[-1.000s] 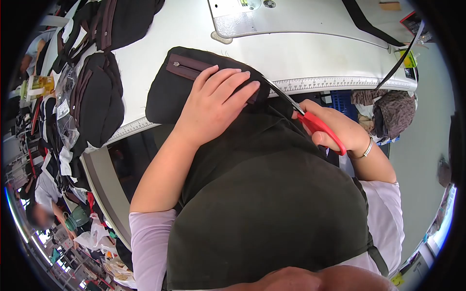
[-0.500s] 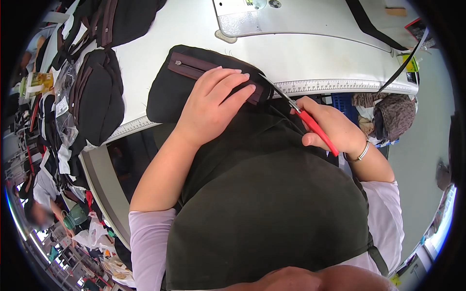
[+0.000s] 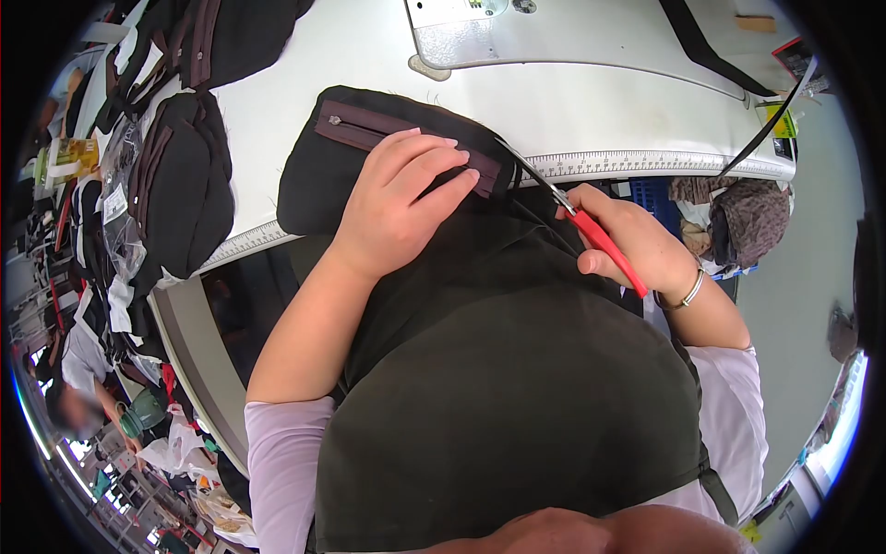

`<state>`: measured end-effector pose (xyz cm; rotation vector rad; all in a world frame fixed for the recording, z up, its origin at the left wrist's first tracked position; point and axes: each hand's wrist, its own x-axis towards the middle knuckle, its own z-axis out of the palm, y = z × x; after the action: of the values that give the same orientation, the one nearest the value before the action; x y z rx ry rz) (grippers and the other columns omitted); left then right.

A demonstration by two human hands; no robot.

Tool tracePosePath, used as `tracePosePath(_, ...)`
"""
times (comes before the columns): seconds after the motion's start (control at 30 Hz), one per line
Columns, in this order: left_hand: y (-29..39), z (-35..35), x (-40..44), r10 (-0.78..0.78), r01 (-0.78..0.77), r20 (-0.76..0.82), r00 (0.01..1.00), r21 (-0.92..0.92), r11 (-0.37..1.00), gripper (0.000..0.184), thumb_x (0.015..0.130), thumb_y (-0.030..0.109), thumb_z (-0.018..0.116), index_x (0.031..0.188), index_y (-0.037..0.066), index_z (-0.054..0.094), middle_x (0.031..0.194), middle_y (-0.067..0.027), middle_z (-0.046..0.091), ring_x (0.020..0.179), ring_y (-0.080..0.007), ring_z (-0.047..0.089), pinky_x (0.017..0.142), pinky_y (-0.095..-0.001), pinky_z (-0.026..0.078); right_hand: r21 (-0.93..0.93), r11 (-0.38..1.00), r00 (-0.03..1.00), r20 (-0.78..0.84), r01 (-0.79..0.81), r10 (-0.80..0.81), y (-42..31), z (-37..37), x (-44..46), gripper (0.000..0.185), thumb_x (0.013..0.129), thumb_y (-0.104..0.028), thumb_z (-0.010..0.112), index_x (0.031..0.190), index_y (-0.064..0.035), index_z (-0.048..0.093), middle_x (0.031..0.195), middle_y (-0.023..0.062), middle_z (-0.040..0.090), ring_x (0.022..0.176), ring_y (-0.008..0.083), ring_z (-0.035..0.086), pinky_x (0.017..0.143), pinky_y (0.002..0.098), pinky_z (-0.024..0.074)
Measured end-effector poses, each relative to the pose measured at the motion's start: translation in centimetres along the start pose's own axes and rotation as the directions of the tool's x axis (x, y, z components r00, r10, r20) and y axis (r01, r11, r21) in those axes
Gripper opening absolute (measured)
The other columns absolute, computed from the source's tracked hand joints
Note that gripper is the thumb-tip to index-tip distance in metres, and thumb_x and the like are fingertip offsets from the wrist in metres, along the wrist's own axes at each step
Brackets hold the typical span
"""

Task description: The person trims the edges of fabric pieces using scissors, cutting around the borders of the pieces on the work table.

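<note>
A black fabric pouch [image 3: 309,180] with a dark maroon zipper strip [image 3: 355,123] lies at the front edge of the white table. My left hand [image 3: 392,203] rests on top of it, fingers spread over the zipper strip and the cloth. In my right hand [image 3: 632,235] is a pair of scissors [image 3: 604,247] with red handles. Their blades point up and left, reaching the pouch's right edge. Whether the blades touch the fabric there, I cannot tell.
A sewing machine bed [image 3: 554,37] is at the back. A measuring tape [image 3: 646,164] runs along the table's front edge. More black zipped pieces [image 3: 189,185] lie at left. Below right, patterned cloth [image 3: 752,222] sits by a blue basket [image 3: 651,196]. Another person [image 3: 88,365] is at far left.
The pouch and my left hand have shifted very slightly left. The scissors and my right hand have moved a touch to the right and down.
</note>
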<state>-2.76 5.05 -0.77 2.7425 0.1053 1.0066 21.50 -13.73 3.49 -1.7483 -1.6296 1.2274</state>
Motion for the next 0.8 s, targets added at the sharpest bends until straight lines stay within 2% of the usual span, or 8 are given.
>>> tracePosePath(0.2, -0.08, -0.13, -0.06, -0.006, 0.006, 0.017, 1.0, -0.025, 1.0, 0.024, 0.077, 0.008, 0.068, 0.1, 0.008, 0.074, 0.111, -0.0055, 0.067, 0.11, -0.0267, 0.062, 0.098, -0.0462, 0.052, 0.027, 1.0, 1.0, -0.007, -0.005, 0.005, -0.01, -0.2, -0.11, 0.094, 0.079, -0.089, 0.052, 0.118, -0.0031, 0.054, 0.074, 0.0071, 0.054, 0.068, 0.0225, 0.055, 0.066, 0.0338, 0.0458)
tracePosePath(0.33, -0.05, -0.36, 0.09, -0.015, 0.017, 0.041, 0.999, -0.037, 0.999, 0.024, 0.076, 0.007, 0.068, 0.099, 0.008, 0.074, 0.112, -0.0055, 0.067, 0.11, -0.0271, 0.062, 0.098, -0.0458, 0.052, 0.092, 0.996, 1.0, 0.026, -0.017, 0.014, -0.25, -0.78, -0.4, 0.095, 0.079, -0.089, 0.051, 0.118, -0.0027, 0.054, 0.072, 0.0054, 0.054, 0.067, 0.0219, 0.054, 0.066, 0.0339, 0.0459)
tracePosePath(0.4, -0.1, -0.42, 0.07, -0.02, 0.022, 0.048, 0.999, -0.045, 0.999, 0.024, 0.075, 0.007, 0.068, 0.099, 0.008, 0.074, 0.112, -0.0055, 0.067, 0.11, -0.0271, 0.062, 0.098, -0.0457, 0.052, 0.111, 0.994, 0.997, 0.083, -0.005, -0.004, -0.16, -1.04, -0.47, 0.097, 0.079, -0.09, 0.05, 0.119, -0.002, 0.053, 0.072, 0.0044, 0.054, 0.066, 0.0222, 0.055, 0.066, 0.0338, 0.046)
tracePosePath(0.57, -0.08, -0.48, 0.24, 0.023, -0.016, 0.053, 0.998, -0.127, 0.992, 0.024, 0.075, 0.006, 0.069, 0.098, 0.008, 0.075, 0.109, -0.0054, 0.068, 0.108, -0.0268, 0.064, 0.098, -0.0459, 0.053, 0.092, 0.996, 0.995, 0.092, 0.017, -0.026, -0.24, -0.91, -0.13, 0.097, 0.079, -0.09, 0.049, 0.121, -0.0017, 0.052, 0.072, 0.0057, 0.054, 0.067, 0.026, 0.057, 0.065, 0.0347, 0.0463)
tracePosePath(0.8, -0.1, -0.66, 0.17, 0.021, -0.012, 0.054, 0.998, -0.151, 0.988, 0.025, 0.074, 0.007, 0.07, 0.099, 0.008, 0.075, 0.11, -0.0054, 0.068, 0.108, -0.0267, 0.064, 0.098, -0.0457, 0.053, 0.046, 0.999, 0.995, 0.093, 0.028, -0.032, -0.24, -0.7, 0.14, 0.095, 0.079, -0.088, 0.051, 0.121, -0.0031, 0.053, 0.073, 0.009, 0.055, 0.069, 0.0316, 0.059, 0.066, 0.036, 0.0467)
